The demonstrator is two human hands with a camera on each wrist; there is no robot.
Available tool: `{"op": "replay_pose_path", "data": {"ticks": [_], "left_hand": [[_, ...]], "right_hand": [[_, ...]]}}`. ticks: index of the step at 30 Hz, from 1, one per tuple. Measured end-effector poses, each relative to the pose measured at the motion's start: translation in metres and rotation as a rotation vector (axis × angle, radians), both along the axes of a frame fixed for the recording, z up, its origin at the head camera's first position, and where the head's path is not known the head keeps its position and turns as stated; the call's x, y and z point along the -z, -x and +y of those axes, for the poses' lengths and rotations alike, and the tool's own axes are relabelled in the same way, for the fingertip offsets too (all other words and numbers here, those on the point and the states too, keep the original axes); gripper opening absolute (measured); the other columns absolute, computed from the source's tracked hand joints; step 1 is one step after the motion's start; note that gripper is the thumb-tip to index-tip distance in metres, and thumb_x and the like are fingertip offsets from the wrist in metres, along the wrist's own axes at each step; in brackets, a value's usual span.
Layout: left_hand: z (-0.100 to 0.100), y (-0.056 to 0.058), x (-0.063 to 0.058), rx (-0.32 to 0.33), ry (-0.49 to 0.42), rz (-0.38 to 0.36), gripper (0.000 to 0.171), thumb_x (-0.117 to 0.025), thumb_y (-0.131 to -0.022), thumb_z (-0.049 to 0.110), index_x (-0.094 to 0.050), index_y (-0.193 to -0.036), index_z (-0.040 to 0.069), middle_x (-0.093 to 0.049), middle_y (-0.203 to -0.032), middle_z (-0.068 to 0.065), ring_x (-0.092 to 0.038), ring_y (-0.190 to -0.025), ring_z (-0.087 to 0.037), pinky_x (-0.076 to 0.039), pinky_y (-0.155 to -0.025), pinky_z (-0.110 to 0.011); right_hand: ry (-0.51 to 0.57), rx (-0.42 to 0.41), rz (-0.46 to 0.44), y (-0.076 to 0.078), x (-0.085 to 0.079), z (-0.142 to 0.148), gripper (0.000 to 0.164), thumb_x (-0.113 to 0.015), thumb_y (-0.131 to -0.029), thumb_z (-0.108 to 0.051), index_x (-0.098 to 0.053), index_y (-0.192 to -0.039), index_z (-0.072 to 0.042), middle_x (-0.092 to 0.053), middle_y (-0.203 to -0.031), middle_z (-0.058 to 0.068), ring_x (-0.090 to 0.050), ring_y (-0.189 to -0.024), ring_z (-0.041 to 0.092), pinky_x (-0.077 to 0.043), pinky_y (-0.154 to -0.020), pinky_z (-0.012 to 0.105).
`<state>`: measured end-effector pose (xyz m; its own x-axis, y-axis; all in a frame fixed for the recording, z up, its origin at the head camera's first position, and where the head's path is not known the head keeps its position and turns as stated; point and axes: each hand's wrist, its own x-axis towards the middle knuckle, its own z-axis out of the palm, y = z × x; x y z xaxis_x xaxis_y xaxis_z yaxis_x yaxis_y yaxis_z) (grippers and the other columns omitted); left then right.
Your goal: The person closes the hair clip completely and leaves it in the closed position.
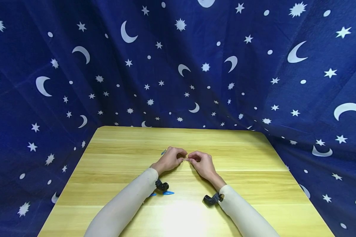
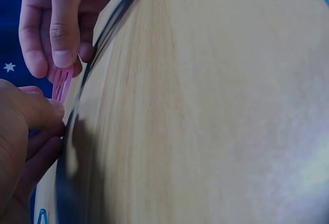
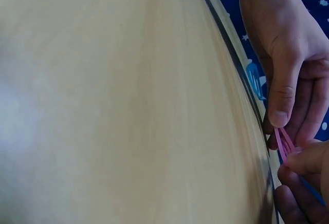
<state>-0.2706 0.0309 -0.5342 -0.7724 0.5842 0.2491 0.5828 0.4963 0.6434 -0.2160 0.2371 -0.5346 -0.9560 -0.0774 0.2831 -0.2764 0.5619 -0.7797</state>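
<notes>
A pink snap hair clip (image 2: 62, 85) spans the gap between the two hands above the wooden table. My left hand (image 1: 170, 159) pinches one end of it between thumb and fingers. At the other end, the thumb and fingers of my right hand (image 1: 203, 164) pinch the clip. In the right wrist view the pink clip (image 3: 284, 143) shows two strips spread apart in a narrow V. Fingertips cover both of its ends. Just beyond the left hand lies a blue hair clip (image 1: 163, 152).
Two more blue clips lie by the left wrist, one in the open (image 1: 168, 193), the other partly behind the sleeve (image 1: 153, 194). Each wrist wears a black camera. The wooden table (image 1: 240, 154) ends at a dark blue curtain (image 1: 166, 65) with moons and stars.
</notes>
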Motion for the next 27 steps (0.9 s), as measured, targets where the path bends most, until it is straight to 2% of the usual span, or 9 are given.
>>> {"op": "replay_pose_path", "data": {"ticks": [7,14,22,27], "left_hand": [[-0.002,-0.006,-0.003,0.012,-0.041,-0.036,0.022,-0.076,-0.100,0.001,-0.081,-0.121,0.005,-0.084,-0.114,-0.007,-0.080,-0.107,-0.019,-0.065,-0.096,-0.032],[-0.007,-0.009,-0.006,0.028,-0.059,0.017,0.022,-0.076,-0.100,0.001,-0.082,-0.120,0.007,-0.084,-0.116,-0.005,-0.080,-0.108,-0.019,-0.065,-0.096,-0.032],[-0.012,-0.017,-0.013,0.026,-0.080,0.019,0.020,-0.074,-0.102,0.004,-0.082,-0.120,0.009,-0.084,-0.118,-0.004,-0.080,-0.107,-0.018,-0.065,-0.096,-0.034],[-0.013,-0.022,-0.018,0.013,-0.110,0.034,0.021,-0.076,-0.101,0.004,-0.082,-0.121,0.008,-0.084,-0.116,-0.004,-0.080,-0.109,-0.018,-0.064,-0.101,-0.036]], "right_hand": [[0.033,-0.007,0.006,-0.003,-0.002,0.000,0.010,-0.083,-0.096,-0.002,-0.083,-0.104,-0.007,-0.084,-0.099,0.007,-0.081,-0.091,0.022,-0.065,-0.082,0.023],[0.080,-0.013,-0.008,-0.008,-0.007,-0.001,0.014,-0.082,-0.095,0.002,-0.083,-0.106,-0.006,-0.084,-0.101,0.010,-0.081,-0.094,0.023,-0.064,-0.086,0.021],[0.093,-0.035,0.011,-0.013,-0.013,-0.004,0.016,-0.081,-0.095,0.004,-0.083,-0.108,-0.006,-0.084,-0.103,0.011,-0.081,-0.097,0.028,-0.066,-0.090,0.026],[0.101,-0.030,0.013,-0.016,-0.019,-0.004,0.017,-0.082,-0.094,0.003,-0.083,-0.107,-0.007,-0.084,-0.103,0.009,-0.081,-0.096,0.025,-0.065,-0.092,0.027]]}}
